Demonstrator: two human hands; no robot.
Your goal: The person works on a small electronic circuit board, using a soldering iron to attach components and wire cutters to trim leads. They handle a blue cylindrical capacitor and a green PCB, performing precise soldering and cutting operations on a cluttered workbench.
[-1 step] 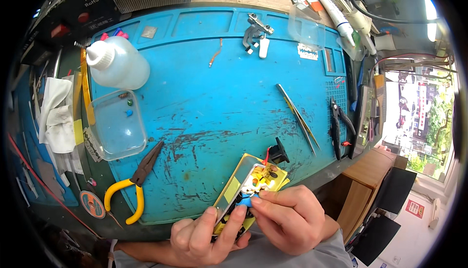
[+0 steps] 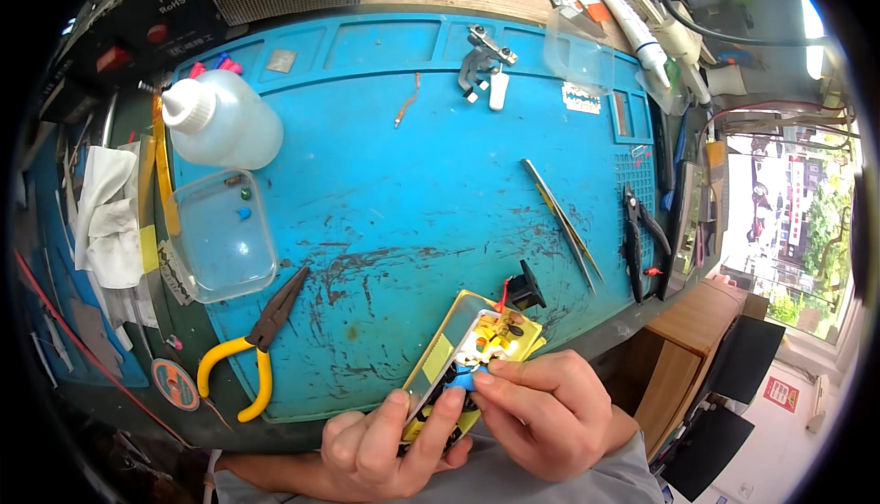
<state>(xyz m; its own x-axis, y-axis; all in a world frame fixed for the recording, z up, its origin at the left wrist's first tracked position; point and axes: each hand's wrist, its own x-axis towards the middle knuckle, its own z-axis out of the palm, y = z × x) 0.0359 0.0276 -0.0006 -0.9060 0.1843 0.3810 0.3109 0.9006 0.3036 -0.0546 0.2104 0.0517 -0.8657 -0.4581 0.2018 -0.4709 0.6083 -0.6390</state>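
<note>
At the front edge of the mat, my left hand grips an opened yellow-cased electronic device that lies tilted. White and yellow parts and thin wires show inside it. My right hand has thumb and fingertips pinched at a small blue part on the device; the fingers partly cover it. From the far end of the casing, a red wire runs to a black block-shaped part resting beside it. Tweezers lie a little beyond my right hand, and yellow-handled pliers lie to the left.
A blue work mat covers the bench. On the left stand a white squeeze bottle and a clear plastic tray. Black cutters lie at the right; a black clamp-like part and a razor blade lie at the back.
</note>
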